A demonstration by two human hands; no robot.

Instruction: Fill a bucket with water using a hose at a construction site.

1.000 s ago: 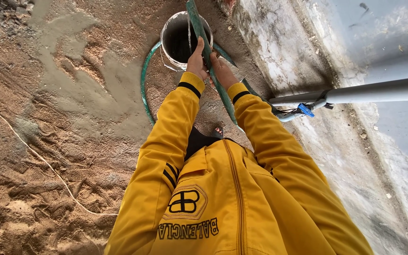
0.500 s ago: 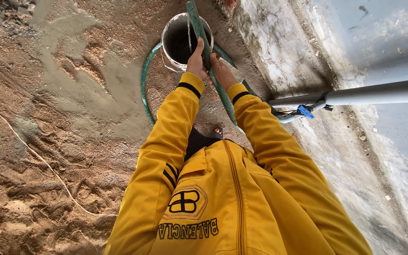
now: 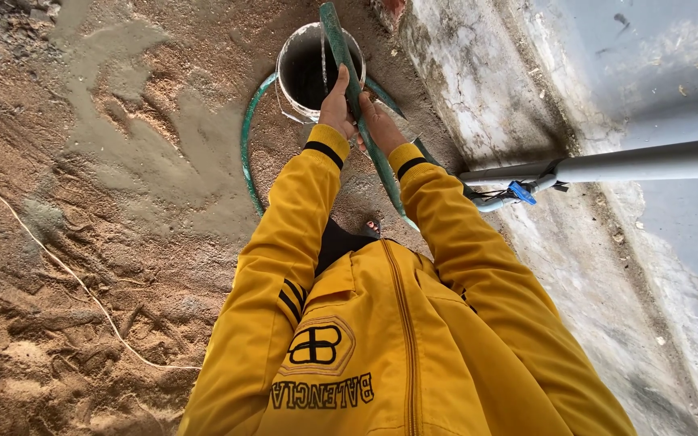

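A green hose [image 3: 347, 64] runs between both my hands and over the rim of a dirty grey bucket [image 3: 291, 74] standing on the sandy ground. My left hand [image 3: 335, 103] wraps around the hose just in front of the bucket. My right hand [image 3: 377, 123] grips the same hose slightly lower, on its right side. The rest of the hose curls in a loop on the ground around the bucket. Both arms wear yellow jacket sleeves with dark cuffs.
A grey pipe [image 3: 640, 164] with a blue fitting [image 3: 520, 192] sticks out from the right, close to my right elbow. A rough concrete wall base [image 3: 478, 89] runs along the right. A thin white cord [image 3: 58, 260] crosses the sandy, wet ground at the left.
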